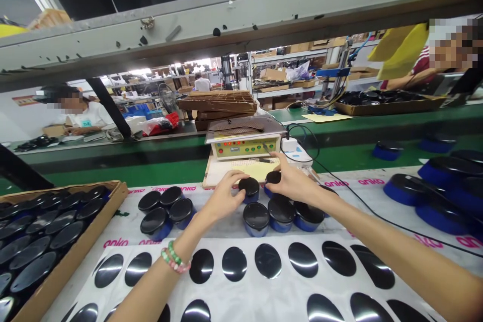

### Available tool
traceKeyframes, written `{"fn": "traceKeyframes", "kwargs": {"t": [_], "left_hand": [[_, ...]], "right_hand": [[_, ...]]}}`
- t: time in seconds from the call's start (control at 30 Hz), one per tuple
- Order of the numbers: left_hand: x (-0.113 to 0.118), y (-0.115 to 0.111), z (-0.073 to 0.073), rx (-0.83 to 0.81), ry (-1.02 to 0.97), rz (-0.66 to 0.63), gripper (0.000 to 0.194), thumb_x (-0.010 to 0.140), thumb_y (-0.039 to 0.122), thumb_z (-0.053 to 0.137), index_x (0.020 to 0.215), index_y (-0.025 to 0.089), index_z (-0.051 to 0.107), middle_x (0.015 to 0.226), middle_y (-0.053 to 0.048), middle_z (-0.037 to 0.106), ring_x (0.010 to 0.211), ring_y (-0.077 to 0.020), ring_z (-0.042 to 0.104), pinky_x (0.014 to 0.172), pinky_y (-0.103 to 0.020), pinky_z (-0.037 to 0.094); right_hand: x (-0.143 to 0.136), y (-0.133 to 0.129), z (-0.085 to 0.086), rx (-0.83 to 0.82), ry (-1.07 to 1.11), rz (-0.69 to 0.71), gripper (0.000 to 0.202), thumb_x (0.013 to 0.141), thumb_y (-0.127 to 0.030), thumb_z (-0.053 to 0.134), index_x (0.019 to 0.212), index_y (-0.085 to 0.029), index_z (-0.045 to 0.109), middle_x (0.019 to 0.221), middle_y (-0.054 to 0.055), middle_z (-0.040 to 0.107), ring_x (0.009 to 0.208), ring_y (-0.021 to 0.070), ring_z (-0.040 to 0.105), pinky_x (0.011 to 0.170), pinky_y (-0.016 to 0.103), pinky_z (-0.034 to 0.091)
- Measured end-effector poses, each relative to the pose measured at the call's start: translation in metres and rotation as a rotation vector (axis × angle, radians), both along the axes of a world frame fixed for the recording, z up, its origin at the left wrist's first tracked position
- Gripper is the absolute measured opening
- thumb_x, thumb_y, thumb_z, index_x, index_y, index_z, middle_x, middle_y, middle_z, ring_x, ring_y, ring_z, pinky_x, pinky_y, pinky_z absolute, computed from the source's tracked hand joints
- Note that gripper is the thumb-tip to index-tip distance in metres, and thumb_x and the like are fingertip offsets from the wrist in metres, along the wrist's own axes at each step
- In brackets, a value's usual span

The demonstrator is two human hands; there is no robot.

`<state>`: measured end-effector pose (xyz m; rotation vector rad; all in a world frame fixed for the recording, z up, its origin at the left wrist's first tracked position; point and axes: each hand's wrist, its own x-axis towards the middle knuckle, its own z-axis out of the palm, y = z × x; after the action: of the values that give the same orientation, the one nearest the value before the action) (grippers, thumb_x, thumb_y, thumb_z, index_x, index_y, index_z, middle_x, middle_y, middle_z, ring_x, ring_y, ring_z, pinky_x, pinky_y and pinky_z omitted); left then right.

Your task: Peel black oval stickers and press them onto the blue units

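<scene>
My left hand (226, 195) wraps its thumb and fingers around the left side of a short blue round tub with a glossy black top (249, 189). Just to the right, my right hand (290, 179) has its fingers on a second tub of the same kind (273, 178), partly hidden by the hand. Nearer to me stand more such tubs, among them one (256, 218) below my left hand and another (281, 211) below my right. A small cluster of tubs (154, 222) sits left of my left wrist.
A white sheet with black oval discs (268, 260) lies in front. At left is a cardboard tray (119, 192) of black-topped tubs; more tubs (402, 188) stand at right. Behind are a control box (245, 148), a cable (354, 196) and an overhead shelf (241, 17). Other people sit beyond.
</scene>
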<state>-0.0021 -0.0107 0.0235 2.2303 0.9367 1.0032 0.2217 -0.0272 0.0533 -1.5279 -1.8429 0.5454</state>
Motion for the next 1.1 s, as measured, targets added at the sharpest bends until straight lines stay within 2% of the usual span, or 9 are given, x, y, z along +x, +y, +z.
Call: {"fn": "traceKeyframes", "kwargs": {"t": [0.07,0.2,0.27,0.4,0.5,0.67,0.83,0.97,1.1], "left_hand": [[0.009,-0.008,0.010,0.034,0.007,0.021,0.038,0.084,0.022,0.058,0.122,0.021,0.053,0.131,-0.010,0.048,0.127,-0.0226,0.044,0.109,-0.043,0.036],[0.024,-0.021,0.023,0.051,0.053,0.030,0.078,0.074,0.036,0.073,0.139,0.021,0.032,0.144,-0.011,0.038,0.135,-0.0256,0.034,0.112,-0.043,0.031],[0.026,-0.029,0.025,0.056,0.065,0.075,0.070,0.079,0.035,0.069,0.137,0.019,0.033,0.140,-0.013,0.041,0.132,-0.0261,0.038,0.110,-0.045,0.033],[0.022,-0.052,0.012,0.050,0.142,0.085,0.028,0.087,0.031,0.057,0.113,0.021,0.056,0.118,-0.009,0.054,0.113,-0.0251,0.053,0.099,-0.045,0.044],[0.020,-0.066,-0.008,0.016,0.238,0.047,0.045,0.078,0.028,0.069,0.121,0.024,0.055,0.129,-0.010,0.051,0.119,-0.0314,0.050,0.100,-0.050,0.044],[0.011,-0.065,-0.029,-0.027,0.268,0.072,0.064,0.080,0.022,0.066,0.138,0.027,0.039,0.141,-0.009,0.042,0.128,-0.0298,0.043,0.106,-0.049,0.039],[0.004,-0.064,-0.029,-0.063,0.206,0.088,0.069,0.078,0.023,0.068,0.138,0.028,0.035,0.140,-0.007,0.041,0.127,-0.0252,0.043,0.108,-0.044,0.037],[0.004,-0.068,-0.021,-0.098,0.137,0.126,0.062,0.076,0.019,0.069,0.131,0.026,0.040,0.131,-0.007,0.047,0.122,-0.0232,0.049,0.105,-0.042,0.041],[0.001,-0.073,-0.010,-0.095,0.071,0.165,0.052,0.076,0.021,0.070,0.122,0.026,0.046,0.124,-0.006,0.050,0.116,-0.0228,0.052,0.102,-0.043,0.042]], "right_hand": [[-0.004,-0.006,0.011,0.033,-0.012,0.012,0.084,0.068,-0.033,0.068,0.139,-0.020,0.023,0.108,0.010,0.064,0.079,0.0232,0.065,0.071,0.032,0.047],[-0.012,-0.018,0.030,0.082,-0.026,0.099,0.084,0.072,-0.036,0.066,0.138,-0.025,0.015,0.114,0.006,0.064,0.089,0.0196,0.066,0.076,0.027,0.049],[-0.011,-0.017,0.032,0.097,-0.071,0.104,0.083,0.072,-0.032,0.065,0.139,-0.024,0.016,0.112,0.007,0.064,0.094,0.0216,0.065,0.079,0.029,0.048],[-0.003,-0.003,0.015,0.083,-0.177,0.098,0.081,0.070,-0.026,0.065,0.139,-0.017,0.023,0.107,0.012,0.063,0.087,0.0257,0.066,0.075,0.034,0.048],[0.001,0.001,0.001,0.071,-0.220,0.179,0.075,0.072,-0.026,0.065,0.137,-0.014,0.028,0.101,0.011,0.065,0.082,0.0233,0.066,0.074,0.032,0.050],[0.002,-0.031,-0.009,0.207,-0.255,0.210,0.070,0.081,-0.027,0.059,0.141,-0.020,0.022,0.119,0.012,0.057,0.112,0.0262,0.056,0.093,0.039,0.043],[0.000,-0.064,-0.027,0.261,-0.299,0.170,0.071,0.075,-0.024,0.067,0.137,-0.022,0.031,0.122,0.012,0.056,0.110,0.0328,0.055,0.092,0.049,0.041],[-0.002,-0.065,-0.036,0.247,-0.267,0.154,0.071,0.075,-0.024,0.066,0.136,-0.021,0.031,0.119,0.011,0.058,0.106,0.0309,0.058,0.089,0.046,0.045],[-0.003,-0.065,-0.031,0.216,-0.180,0.136,0.066,0.075,-0.027,0.064,0.132,-0.022,0.031,0.109,0.008,0.060,0.100,0.0261,0.061,0.086,0.041,0.049]]}}
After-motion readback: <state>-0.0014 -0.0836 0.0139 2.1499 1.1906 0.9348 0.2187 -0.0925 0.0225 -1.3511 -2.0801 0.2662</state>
